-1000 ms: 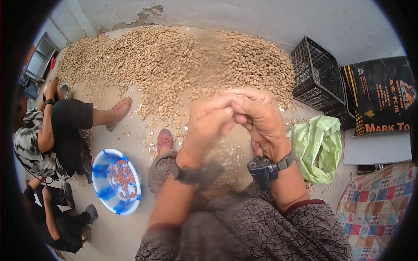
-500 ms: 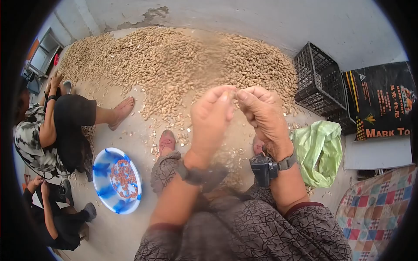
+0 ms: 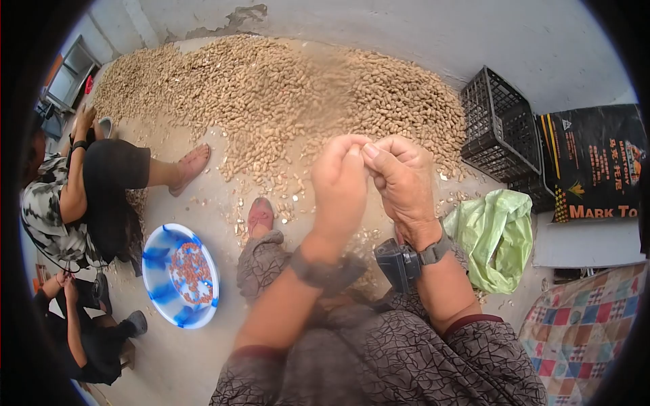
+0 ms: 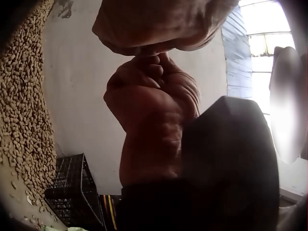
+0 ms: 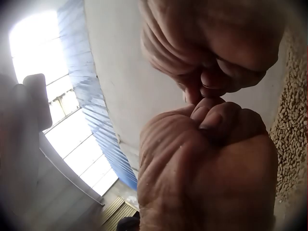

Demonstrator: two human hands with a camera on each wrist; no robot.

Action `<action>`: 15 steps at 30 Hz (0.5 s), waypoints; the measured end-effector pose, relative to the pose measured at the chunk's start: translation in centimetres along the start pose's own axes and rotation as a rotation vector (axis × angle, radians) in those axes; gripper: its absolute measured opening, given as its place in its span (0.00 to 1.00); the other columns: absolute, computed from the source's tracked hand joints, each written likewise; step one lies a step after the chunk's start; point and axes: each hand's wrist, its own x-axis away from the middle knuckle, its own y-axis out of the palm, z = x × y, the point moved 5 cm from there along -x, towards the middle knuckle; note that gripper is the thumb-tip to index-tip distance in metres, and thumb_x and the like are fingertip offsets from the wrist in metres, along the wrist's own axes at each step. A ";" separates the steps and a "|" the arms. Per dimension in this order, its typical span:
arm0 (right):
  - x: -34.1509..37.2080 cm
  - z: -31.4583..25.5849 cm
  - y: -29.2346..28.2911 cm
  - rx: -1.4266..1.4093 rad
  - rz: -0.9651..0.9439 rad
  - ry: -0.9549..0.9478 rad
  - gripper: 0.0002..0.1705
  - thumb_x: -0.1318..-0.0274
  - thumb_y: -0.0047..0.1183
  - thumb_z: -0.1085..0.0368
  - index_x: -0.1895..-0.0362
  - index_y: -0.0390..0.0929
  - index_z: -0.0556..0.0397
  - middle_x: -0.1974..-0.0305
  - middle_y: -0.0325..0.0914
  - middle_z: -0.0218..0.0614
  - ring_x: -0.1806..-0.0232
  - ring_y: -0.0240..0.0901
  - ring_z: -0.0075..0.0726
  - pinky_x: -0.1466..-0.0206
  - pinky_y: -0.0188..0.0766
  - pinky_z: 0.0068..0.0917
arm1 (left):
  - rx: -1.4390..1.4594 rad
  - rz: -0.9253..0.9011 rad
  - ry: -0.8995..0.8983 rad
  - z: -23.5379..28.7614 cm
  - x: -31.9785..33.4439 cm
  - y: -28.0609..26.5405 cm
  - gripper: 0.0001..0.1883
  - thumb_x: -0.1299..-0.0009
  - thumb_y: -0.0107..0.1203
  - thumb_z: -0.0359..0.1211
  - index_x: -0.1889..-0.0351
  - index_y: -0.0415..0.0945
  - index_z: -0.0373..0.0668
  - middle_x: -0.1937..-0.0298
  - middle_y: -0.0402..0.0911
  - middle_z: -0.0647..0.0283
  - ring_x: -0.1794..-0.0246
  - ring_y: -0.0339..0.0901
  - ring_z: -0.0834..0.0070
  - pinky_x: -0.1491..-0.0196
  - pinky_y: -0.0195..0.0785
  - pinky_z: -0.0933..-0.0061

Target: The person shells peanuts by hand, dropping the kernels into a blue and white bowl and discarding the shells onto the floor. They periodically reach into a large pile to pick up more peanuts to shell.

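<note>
My left hand point(image 3: 340, 193) and right hand point(image 3: 405, 183) meet at the fingertips in front of the lap, thumbs up and fingers curled. Between them they pinch a peanut, which the fingertips hide. The right thumb lies against the left thumb and index finger. The left wrist view shows the right hand point(image 4: 149, 98) below, its curled fingers touching the other hand. Beyond the hands spreads a big heap of unshelled peanuts point(image 3: 264, 101). Loose shells point(image 3: 365, 250) lie on the floor beneath them.
A blue and white basin point(image 3: 157, 294) holding reddish peanut kernels point(image 3: 193, 271) stands at the left. Two seated people are beyond it. To the right are a green bag point(image 3: 497, 237), a black crate point(image 3: 497, 128), a black printed sack point(image 3: 589, 162) and a patchwork cloth point(image 3: 586, 331).
My hands were cupped together, then drew apart slightly at the fingertips with a small pale thing between them. They are now pressed together again, the left hand slightly further right.
</note>
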 end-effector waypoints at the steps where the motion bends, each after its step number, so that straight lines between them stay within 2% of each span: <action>1: 0.1 0.0 0.1 -0.030 0.004 -0.011 0.08 0.48 0.50 0.71 0.76 0.76 0.62 0.78 0.76 0.34 0.76 0.69 0.21 0.73 0.65 0.18 | 0.009 0.007 -0.029 0.0 0.0 0.0 0.07 0.29 0.41 0.29 0.60 0.70 0.37 0.76 0.67 0.76 0.80 0.58 0.94 0.79 0.49 0.90; 8: 0.3 0.4 1.0 -0.150 -0.026 0.018 0.08 0.46 0.48 0.71 0.72 0.75 0.64 0.77 0.76 0.37 0.77 0.70 0.23 0.75 0.67 0.17 | 0.236 0.033 -0.157 0.8 0.2 0.1 0.08 0.29 0.41 0.30 0.60 0.70 0.37 0.79 0.64 0.76 0.85 0.55 0.94 0.84 0.46 0.91; 10: 0.4 0.2 1.5 -0.239 -0.006 0.079 0.07 0.45 0.53 0.66 0.73 0.74 0.56 0.80 0.69 0.25 0.83 0.56 0.12 0.82 0.51 0.09 | 0.300 0.037 -0.216 1.0 0.2 0.2 0.08 0.29 0.40 0.30 0.59 0.70 0.37 0.80 0.64 0.76 0.85 0.54 0.93 0.84 0.47 0.90; 14: 0.3 -0.8 1.3 -0.210 -0.039 0.084 0.06 0.45 0.52 0.67 0.71 0.74 0.57 0.79 0.70 0.25 0.83 0.57 0.11 0.84 0.50 0.08 | 0.208 0.018 -0.137 1.6 0.1 0.2 0.10 0.28 0.39 0.29 0.57 0.70 0.36 0.80 0.63 0.76 0.85 0.54 0.94 0.84 0.46 0.90; 15: 0.2 -0.8 0.8 -0.140 -0.053 0.073 0.07 0.46 0.51 0.68 0.69 0.76 0.59 0.78 0.72 0.28 0.82 0.60 0.13 0.82 0.53 0.10 | 0.122 0.012 -0.114 1.9 0.1 0.1 0.10 0.28 0.39 0.29 0.56 0.71 0.36 0.80 0.63 0.76 0.84 0.55 0.94 0.83 0.46 0.90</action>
